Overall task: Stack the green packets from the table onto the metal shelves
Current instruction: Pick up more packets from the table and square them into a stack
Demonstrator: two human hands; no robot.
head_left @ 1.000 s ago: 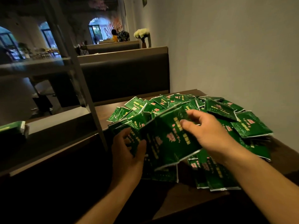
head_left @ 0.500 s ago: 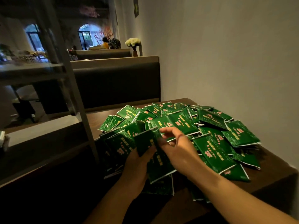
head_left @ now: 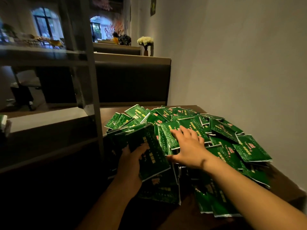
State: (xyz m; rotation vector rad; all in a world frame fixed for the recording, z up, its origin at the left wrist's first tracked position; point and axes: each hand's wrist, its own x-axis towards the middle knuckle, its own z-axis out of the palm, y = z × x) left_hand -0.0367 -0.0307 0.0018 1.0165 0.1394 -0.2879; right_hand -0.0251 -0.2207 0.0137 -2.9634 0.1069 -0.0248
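One bundle of green packets (head_left: 149, 155) is clamped in the left hand (head_left: 131, 161), long axis running away from the body. Right hand (head_left: 187, 146), fingers spread flat (holding nothing), rests on the table's (head_left: 285, 188) pile (head_left: 224, 130), nearer the next packet; metal shelves (head_left: 49, 123) lie leftward.

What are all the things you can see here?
green packets: too many to count, green with silver edges, heaped on the table
held packets: a small bundle, green, in the left hand
table: one, brown wood, by the wall
metal shelves: one unit, grey, left of the table
booth seat: one, dark, behind the table
flowers: one bunch, white, on the far ledge
left hand: grips the bundle
right hand: fingers spread on the heap
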